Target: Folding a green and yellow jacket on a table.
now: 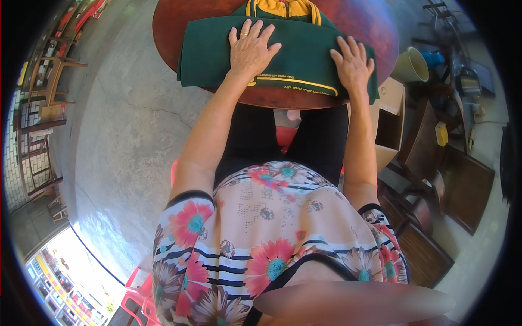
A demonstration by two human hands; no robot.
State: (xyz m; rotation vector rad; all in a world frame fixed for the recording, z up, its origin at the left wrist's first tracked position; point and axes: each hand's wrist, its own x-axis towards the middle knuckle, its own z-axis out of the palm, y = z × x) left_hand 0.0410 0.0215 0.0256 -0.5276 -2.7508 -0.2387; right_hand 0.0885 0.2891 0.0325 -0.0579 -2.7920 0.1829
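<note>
A dark green garment (301,53) with yellow trim and printed writing lies folded into a wide band across a round reddish-brown table (167,36). Its yellow-lined part with yellow cords (281,8) sticks out beyond the band's far edge. My left hand (251,51), with a ring on one finger, rests palm down on the left part of the cloth, fingers spread. Near the right end, my right hand (354,65) lies flat on the same cloth, its fingers slightly apart. Neither hand grips anything.
Right of the table stand an open cardboard box (389,122), a cream bucket (412,65) and dark wooden furniture (420,134). Wooden stools (57,77) line the far left. Behind at lower left is a red plastic chair (140,299). My black-trousered legs reach under the table edge.
</note>
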